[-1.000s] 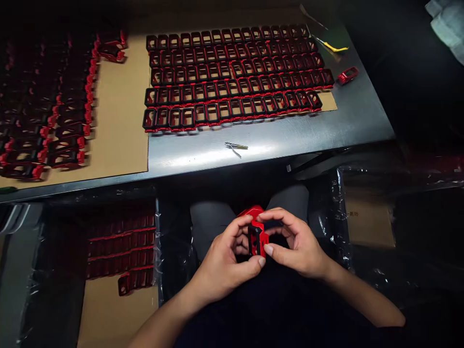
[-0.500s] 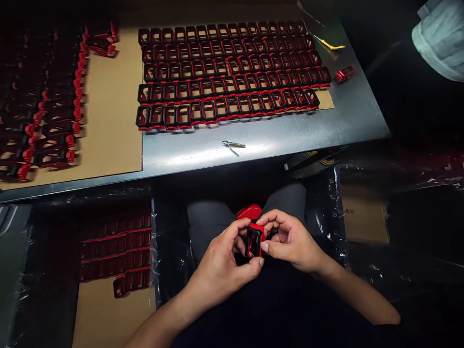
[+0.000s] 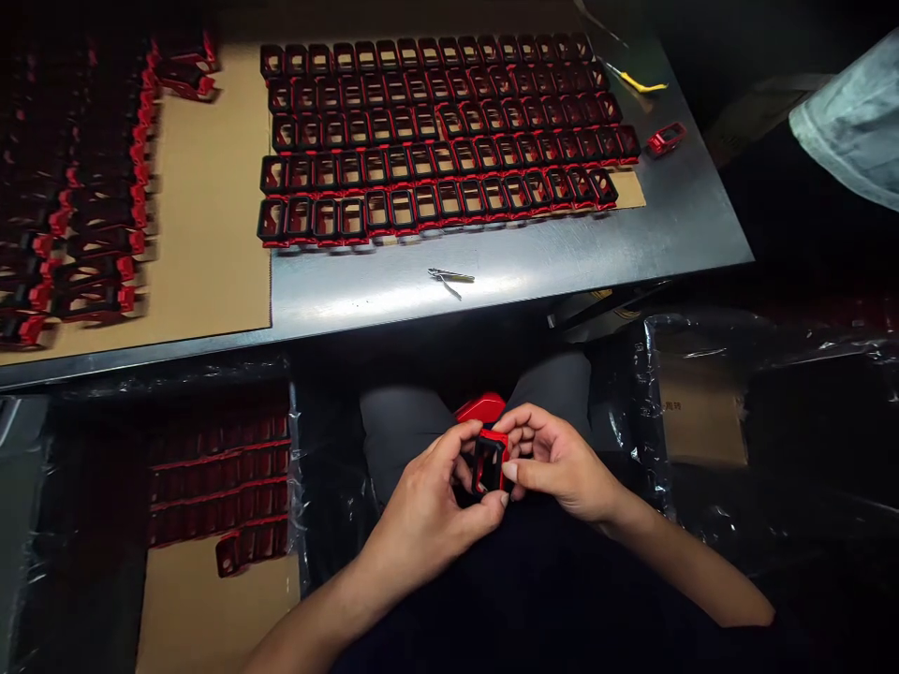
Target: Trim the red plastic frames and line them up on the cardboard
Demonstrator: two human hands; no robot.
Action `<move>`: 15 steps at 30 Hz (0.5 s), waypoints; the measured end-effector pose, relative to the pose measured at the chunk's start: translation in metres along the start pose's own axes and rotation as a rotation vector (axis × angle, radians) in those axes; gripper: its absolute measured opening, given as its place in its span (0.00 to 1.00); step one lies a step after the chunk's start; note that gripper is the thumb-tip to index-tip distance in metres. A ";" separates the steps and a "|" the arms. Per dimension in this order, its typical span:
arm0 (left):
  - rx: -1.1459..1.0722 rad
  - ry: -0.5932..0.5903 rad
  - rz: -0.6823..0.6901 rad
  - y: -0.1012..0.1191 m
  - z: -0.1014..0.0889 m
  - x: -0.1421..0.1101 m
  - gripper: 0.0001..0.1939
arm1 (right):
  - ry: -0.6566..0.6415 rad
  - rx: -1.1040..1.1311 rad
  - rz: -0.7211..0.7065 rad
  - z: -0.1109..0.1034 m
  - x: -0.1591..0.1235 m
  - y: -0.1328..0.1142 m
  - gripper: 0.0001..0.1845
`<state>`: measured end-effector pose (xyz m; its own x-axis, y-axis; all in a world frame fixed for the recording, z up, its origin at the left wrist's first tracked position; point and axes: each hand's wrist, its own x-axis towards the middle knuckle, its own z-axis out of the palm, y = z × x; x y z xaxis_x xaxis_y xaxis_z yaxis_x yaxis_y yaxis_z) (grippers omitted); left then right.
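Note:
Above my lap I hold a small red-and-black plastic frame [image 3: 501,440] with a rectangular opening through its middle. My left hand [image 3: 439,491] grips its left side, with the thumb at the bottom corner and the index finger at the top. On the right edge, my right hand [image 3: 558,463] pinches the frame between thumb and fingers. Behind my hands a red object [image 3: 481,408] shows between my knees; its kind I cannot make out. Many matching frames [image 3: 449,198] stand in rows on the metal table [image 3: 337,295] ahead.
Nail-clipper-like metal tool [image 3: 449,276] lies near the table's front edge. A yellow-handled tool [image 3: 642,85] and a single frame [image 3: 666,139] sit at the right. More frames stand on cardboard [image 3: 211,225] at left. Plastic-lined boxes flank me; the left one holds stacked frames [image 3: 217,491]. Someone's pale sleeve [image 3: 853,122] shows at upper right.
The frame in my hands has turned slightly, so its opening faces me more. The sleeve at upper right has moved lower. The whole view has shifted a little.

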<state>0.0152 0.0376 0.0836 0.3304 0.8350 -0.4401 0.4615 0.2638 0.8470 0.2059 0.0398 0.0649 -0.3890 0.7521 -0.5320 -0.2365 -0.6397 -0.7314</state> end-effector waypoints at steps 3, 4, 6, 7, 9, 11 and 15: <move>0.021 0.014 0.015 -0.001 0.001 -0.001 0.29 | 0.001 0.035 0.017 0.000 0.000 0.002 0.18; 0.027 0.015 0.019 -0.002 0.001 -0.001 0.29 | 0.001 0.042 0.021 0.000 0.000 0.002 0.18; 0.036 0.019 0.024 -0.003 0.002 -0.002 0.29 | 0.004 0.051 0.032 0.000 0.000 0.003 0.18; 0.037 0.023 0.027 -0.003 0.002 -0.002 0.29 | 0.004 0.055 0.036 0.000 0.000 0.003 0.19; 0.037 0.032 0.034 -0.003 0.002 -0.001 0.29 | 0.001 0.064 0.042 0.000 0.000 0.003 0.19; 0.037 0.040 0.044 -0.001 0.002 0.000 0.28 | -0.003 0.073 0.041 0.000 0.000 0.003 0.20; 0.034 0.049 0.060 0.000 0.002 0.000 0.28 | 0.007 0.068 0.034 0.000 0.001 0.005 0.20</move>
<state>0.0166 0.0372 0.0828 0.3177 0.8718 -0.3729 0.4700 0.1968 0.8605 0.2049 0.0374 0.0611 -0.3917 0.7308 -0.5590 -0.2834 -0.6739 -0.6823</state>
